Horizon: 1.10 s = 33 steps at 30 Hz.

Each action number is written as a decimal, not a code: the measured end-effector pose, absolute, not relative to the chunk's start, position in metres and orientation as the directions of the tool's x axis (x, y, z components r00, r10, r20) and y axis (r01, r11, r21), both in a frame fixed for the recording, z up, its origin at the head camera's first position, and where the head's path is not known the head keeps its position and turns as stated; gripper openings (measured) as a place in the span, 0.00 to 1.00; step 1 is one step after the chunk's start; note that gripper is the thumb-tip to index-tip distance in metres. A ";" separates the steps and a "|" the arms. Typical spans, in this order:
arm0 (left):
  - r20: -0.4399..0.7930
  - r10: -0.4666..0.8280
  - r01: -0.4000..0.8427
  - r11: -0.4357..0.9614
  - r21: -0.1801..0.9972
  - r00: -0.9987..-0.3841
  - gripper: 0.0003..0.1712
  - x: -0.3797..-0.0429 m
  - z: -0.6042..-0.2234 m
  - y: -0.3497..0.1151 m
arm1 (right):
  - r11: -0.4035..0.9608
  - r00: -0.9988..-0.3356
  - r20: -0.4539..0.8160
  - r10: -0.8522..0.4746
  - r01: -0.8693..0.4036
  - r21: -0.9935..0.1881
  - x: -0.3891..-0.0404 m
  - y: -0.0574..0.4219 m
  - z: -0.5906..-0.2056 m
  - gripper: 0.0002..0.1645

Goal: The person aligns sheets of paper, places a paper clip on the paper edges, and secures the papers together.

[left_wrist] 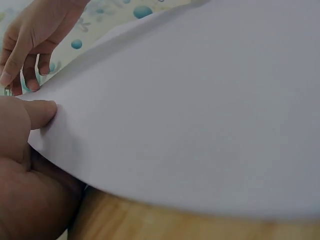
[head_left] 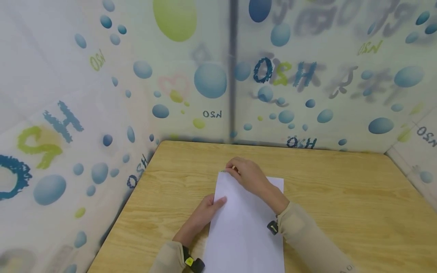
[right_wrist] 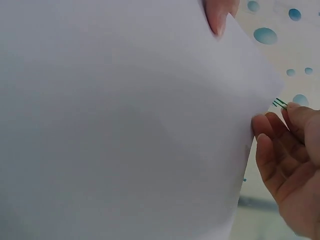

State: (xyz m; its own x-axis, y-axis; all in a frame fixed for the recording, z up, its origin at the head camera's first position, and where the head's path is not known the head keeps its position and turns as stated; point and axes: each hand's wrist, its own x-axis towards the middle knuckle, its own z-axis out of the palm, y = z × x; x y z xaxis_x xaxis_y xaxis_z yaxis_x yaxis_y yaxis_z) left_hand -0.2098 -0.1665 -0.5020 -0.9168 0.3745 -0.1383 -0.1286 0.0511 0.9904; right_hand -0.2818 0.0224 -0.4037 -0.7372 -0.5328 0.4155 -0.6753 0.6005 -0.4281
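At the far left corner of the paper (head_left: 246, 227), the right hand (head_left: 249, 176) pinches a green clip (right_wrist: 281, 103), which flexing paper (left hand (head_left: 205, 209) gripping it) could dislodge.

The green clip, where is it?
In the right wrist view, the green clip is on the right, pinched by the right hand, beside a corner of the paper.

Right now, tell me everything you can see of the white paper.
The white paper is blank where visible, smooth and thin; whether one sheet or several, I can't tell. It is slightly bowed, its left edge raised over the wooden table, its near end beyond the head view. The left hand grips the left edge, thumb on top. At the far left corner, the right hand, apparently against the paper, pinches a small green clip; whether the clip touches is unclear.
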 end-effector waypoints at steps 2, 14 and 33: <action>-0.154 0.352 -0.147 0.044 0.988 -0.923 0.28 -0.210 -0.501 -0.166 | 0.603 -0.741 0.410 -0.531 -0.671 -0.431 -0.282 0.022 -0.404 0.05; -0.172 0.286 -0.164 0.049 0.985 -0.943 0.29 -0.211 -0.501 -0.161 | 0.624 -0.786 0.331 -0.523 -0.617 -0.480 -0.282 0.020 -0.405 0.05; -0.130 0.255 -0.138 -0.015 0.990 -0.958 0.32 -0.211 -0.504 -0.163 | 0.571 -0.750 0.309 -0.585 -0.651 -0.500 -0.277 0.018 -0.409 0.05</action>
